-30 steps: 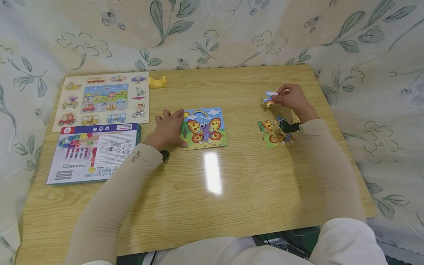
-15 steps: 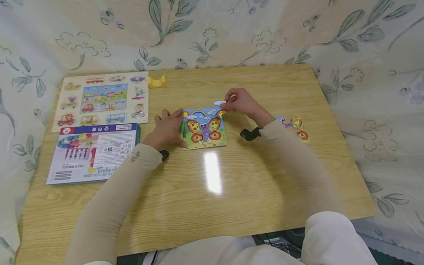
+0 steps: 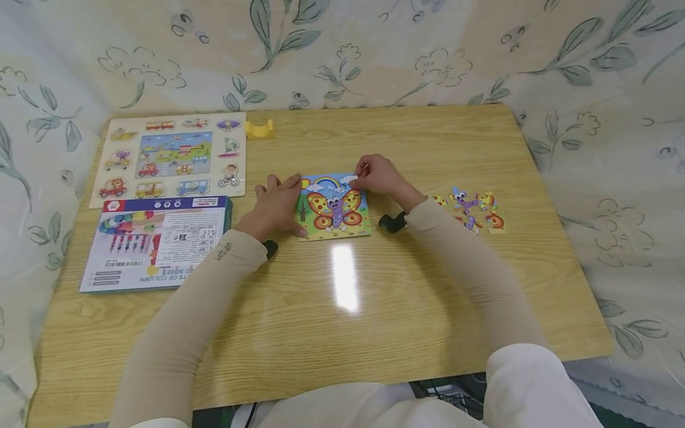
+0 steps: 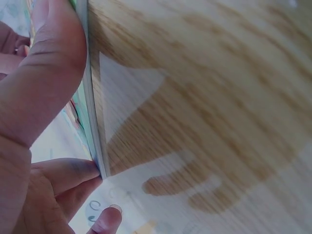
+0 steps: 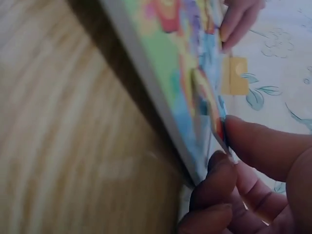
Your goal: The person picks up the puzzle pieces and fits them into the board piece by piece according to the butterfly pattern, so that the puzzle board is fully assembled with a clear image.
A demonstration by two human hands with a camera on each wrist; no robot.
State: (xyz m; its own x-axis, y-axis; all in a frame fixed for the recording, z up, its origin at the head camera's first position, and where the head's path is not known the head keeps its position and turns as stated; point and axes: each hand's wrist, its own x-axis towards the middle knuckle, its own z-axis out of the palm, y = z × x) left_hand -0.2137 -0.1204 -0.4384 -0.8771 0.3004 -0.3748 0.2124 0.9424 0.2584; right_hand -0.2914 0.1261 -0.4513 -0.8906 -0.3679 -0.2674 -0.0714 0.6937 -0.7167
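Observation:
A square butterfly puzzle board (image 3: 336, 235) lies on the table in the middle of the head view. My left hand (image 3: 275, 208) holds its left side, the thumb at the near part and a fingertip at the far corner. My right hand (image 3: 381, 175) is over the board's far right corner. Between thumb and fingers it pinches a thin puzzle piece (image 5: 214, 109), seen tilted against the board's face in the right wrist view. Several loose puzzle pieces (image 3: 464, 201) lie to the right, partly behind the right forearm.
At the back left lies a vehicle picture board (image 3: 176, 125), with a printed box (image 3: 134, 255) overlapping its near edge. A small yellow curved block (image 3: 260, 130) sits beside that board. A patterned cloth (image 3: 385, 53) hangs behind the wooden table (image 3: 332, 345).
My right hand has carried the puzzle piece leftward from the loose pieces and lowered it onto the butterfly board's far right corner. My left hand has stayed on the board.

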